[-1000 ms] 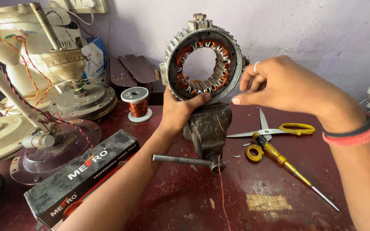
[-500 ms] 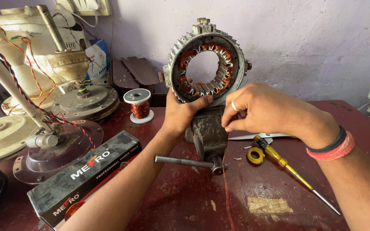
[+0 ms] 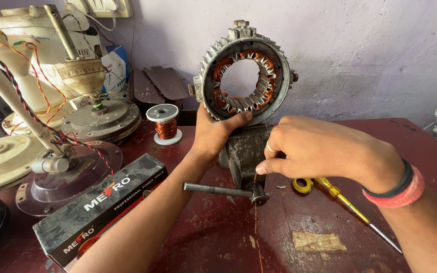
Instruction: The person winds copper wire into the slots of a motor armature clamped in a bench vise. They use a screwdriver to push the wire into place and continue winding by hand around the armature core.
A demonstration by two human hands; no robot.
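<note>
Stator (image 3: 244,73), toothed grey ring with copper coils, upright in vise (image 3: 246,151) mid-tabletop (image 3: 330,242); left hand (image 3: 213,134) grips its lower rim, right hand (image 3: 319,149) pinches copper wire (image 3: 255,212).

Right hand (image 3: 324,149) dropped below stator (image 3: 244,71), pinching copper wire (image 3: 255,212).

A worn dark-red table (image 3: 330,253) is seen, on which a small vise (image 3: 246,151), copper wire spool (image 3: 164,123), black box (image 3: 102,207), yellow-handled screwdriver (image 3: 352,208), yellow tape roll (image 3: 303,185) and fan motor parts (image 3: 99,119) are laid.
</note>
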